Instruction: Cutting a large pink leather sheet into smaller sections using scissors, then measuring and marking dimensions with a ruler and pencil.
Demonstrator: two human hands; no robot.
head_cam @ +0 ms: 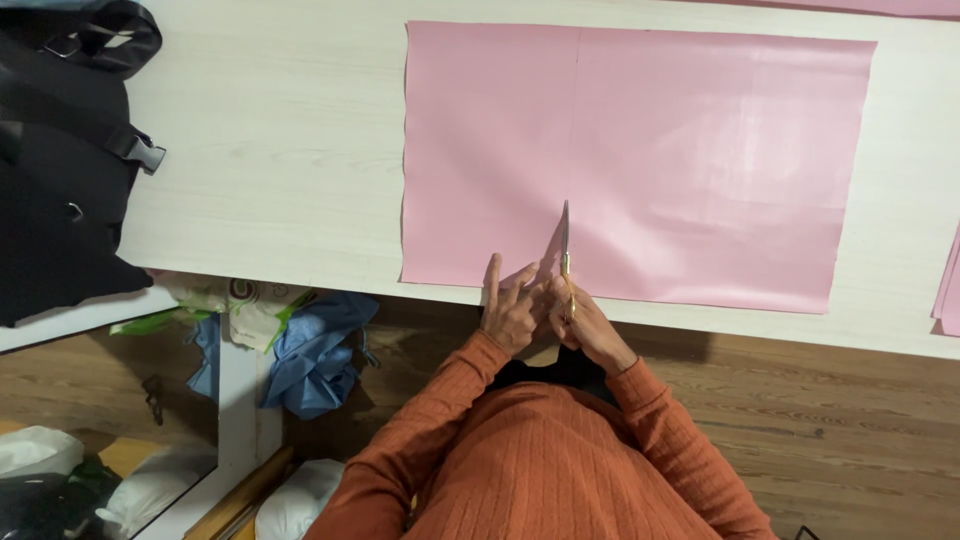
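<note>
At my 9 o'clock a black bag point(60, 150) sits on the white table point(270, 150). Below it, at 7 o'clock, blue cloth point(320, 350) and bags lie on the floor. The pink sheet point(700, 160) lies flat across the table from 12 to 2 o'clock, its near edge at the table's edge. My left hand point(512, 310) rests on that near edge with fingers spread, pinning the sheet, gripping nothing. Just right of it, touching, my right hand point(585, 325) is closed around the scissors point(565, 255), whose blades point to 12 o'clock along a crease in the sheet.
</note>
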